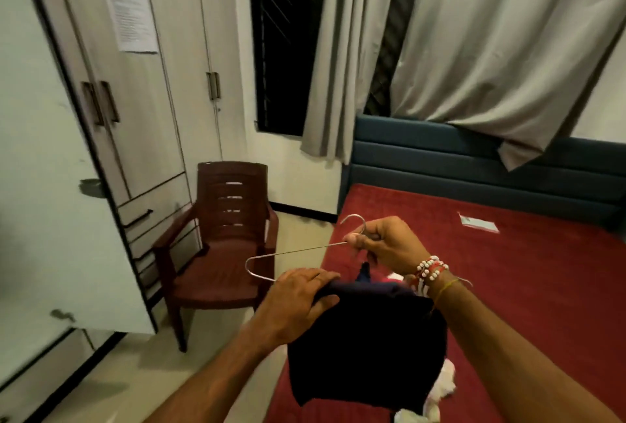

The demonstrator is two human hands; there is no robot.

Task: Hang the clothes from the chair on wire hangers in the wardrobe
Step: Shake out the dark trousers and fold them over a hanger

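A thin wire hanger [291,250] is held in front of me at its hook by my right hand [386,244], whose wrist wears beaded bracelets. A dark navy garment [367,344] is draped over the hanger's lower bar and hangs down. My left hand [298,300] pinches the garment's top edge against the bar near the hanger's left end. The brown plastic chair [220,246] stands beyond, with its seat bare. The white wardrobe [135,90] rises at the left with its far doors closed and one open door [44,185] close to me.
A bed with a red cover [508,287] and a blue padded headboard [474,165] fills the right. White and pink clothes [440,385] lie on it under the dark garment. Grey curtains [491,49] hang over a dark window [288,39]. A small packet [479,223] lies on the bed.
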